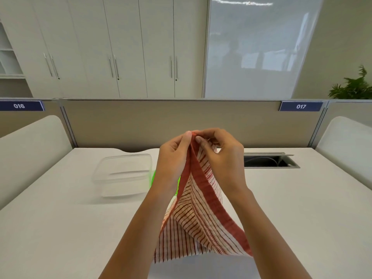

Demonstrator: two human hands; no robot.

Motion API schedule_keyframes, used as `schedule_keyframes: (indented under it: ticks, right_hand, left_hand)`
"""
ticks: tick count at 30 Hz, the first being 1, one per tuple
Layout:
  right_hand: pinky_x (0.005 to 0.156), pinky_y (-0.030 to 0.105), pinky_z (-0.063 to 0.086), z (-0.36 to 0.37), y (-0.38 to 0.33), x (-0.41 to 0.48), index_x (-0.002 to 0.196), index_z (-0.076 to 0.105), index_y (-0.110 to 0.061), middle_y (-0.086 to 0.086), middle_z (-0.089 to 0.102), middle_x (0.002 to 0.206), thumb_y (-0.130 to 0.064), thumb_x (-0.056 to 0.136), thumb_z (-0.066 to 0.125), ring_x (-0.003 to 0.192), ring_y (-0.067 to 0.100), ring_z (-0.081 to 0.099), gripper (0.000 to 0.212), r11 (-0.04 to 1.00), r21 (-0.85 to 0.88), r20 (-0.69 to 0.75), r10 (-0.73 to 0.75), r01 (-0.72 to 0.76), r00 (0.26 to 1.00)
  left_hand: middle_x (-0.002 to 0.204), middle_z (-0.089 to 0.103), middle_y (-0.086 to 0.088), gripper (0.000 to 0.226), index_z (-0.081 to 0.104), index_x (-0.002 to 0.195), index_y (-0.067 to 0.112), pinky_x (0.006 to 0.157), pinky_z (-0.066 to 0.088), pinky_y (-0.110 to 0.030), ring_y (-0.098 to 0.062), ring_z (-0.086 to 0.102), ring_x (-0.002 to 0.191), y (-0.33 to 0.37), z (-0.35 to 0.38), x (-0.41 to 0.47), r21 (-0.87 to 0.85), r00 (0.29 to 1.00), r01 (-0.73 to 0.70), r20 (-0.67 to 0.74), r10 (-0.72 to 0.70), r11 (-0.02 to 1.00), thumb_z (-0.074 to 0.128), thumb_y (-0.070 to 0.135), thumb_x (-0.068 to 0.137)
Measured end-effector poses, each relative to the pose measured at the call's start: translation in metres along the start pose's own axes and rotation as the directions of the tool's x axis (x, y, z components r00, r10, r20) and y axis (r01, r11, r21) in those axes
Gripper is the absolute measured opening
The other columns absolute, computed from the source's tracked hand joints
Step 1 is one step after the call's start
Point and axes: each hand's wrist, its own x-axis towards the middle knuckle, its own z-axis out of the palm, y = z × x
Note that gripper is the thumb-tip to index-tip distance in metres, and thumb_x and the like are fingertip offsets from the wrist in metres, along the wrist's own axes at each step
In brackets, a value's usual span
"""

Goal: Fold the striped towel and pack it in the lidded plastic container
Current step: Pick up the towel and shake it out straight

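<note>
The striped towel [198,216], white with red stripes and a solid red border, hangs doubled above the desk. My left hand [174,158] and my right hand [219,156] pinch its top corners together at one point. Its lower edge droops close to the near part of the white desk [70,228]. A clear plastic container [121,174] stands on the desk to the left of my left wrist, open at the top. A bright green piece [154,177], perhaps its lid, shows beside it, mostly hidden behind my left arm and the towel.
A beige partition [141,123] closes off the far side of the desk. An open cable slot [269,161] is set into the desk at the back right. White chair backs [30,150] stand at both sides.
</note>
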Motion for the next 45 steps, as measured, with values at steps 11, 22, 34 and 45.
schedule_keyframes:
  ticks: [11, 22, 34, 45]
  right_hand:
    - [0.064, 0.031, 0.055, -0.024, 0.016, 0.009, 0.084, 0.062, -0.018, 0.002, 0.066, 0.072, -0.049, 0.079, 0.057, 0.069, 0.015, 0.061, 0.031, 0.993, -0.059, 0.327, 0.113, -0.099, 0.938]
    - [0.083, 0.038, 0.039, -0.080, 0.037, 0.024, 0.089, 0.069, -0.017, 0.005, 0.065, 0.103, -0.041, 0.080, 0.064, 0.096, 0.025, 0.057, 0.026, 0.691, -0.638, 0.341, -0.144, 0.341, 0.929]
    - [0.083, 0.030, 0.055, -0.091, 0.006, 0.036, 0.093, 0.051, -0.030, -0.002, 0.063, 0.091, -0.032, 0.082, 0.064, 0.090, 0.015, 0.064, 0.018, 0.997, -0.056, -0.071, 0.041, -0.045, 0.997]
    - [0.087, 0.017, 0.046, -0.036, -0.031, 0.029, 0.130, 0.042, -0.031, -0.020, 0.057, 0.105, -0.046, 0.086, 0.053, 0.096, -0.006, 0.056, 0.047, 0.985, -0.130, 0.199, -0.090, 0.117, 0.976]
  left_hand:
    - [0.083, 0.073, 0.003, 0.012, 0.070, 0.085, 0.030, 0.074, 0.059, -0.031, -0.014, 0.070, 0.077, 0.012, -0.019, 0.012, 0.157, 0.988, -0.125, -0.077, 0.138, 0.980, 0.058, 0.029, 0.088]
    - [0.084, 0.069, 0.004, 0.022, 0.066, 0.105, 0.023, 0.074, 0.055, -0.031, -0.015, 0.066, 0.081, 0.038, -0.059, 0.026, 0.205, 0.942, -0.216, -0.212, 0.259, 0.955, 0.052, 0.033, 0.091]
    - [0.085, 0.066, 0.008, 0.023, 0.061, 0.107, 0.025, 0.065, 0.054, -0.027, -0.011, 0.063, 0.082, 0.035, -0.045, 0.029, 0.166, 0.924, -0.293, -0.204, 0.323, 0.942, 0.043, 0.033, 0.095]
    - [0.102, 0.068, 0.006, 0.025, 0.058, 0.116, 0.025, 0.084, 0.052, -0.024, -0.006, 0.065, 0.095, 0.026, 0.012, 0.021, 0.088, 0.887, -0.384, 0.313, 0.341, 0.919, 0.042, 0.023, 0.097]
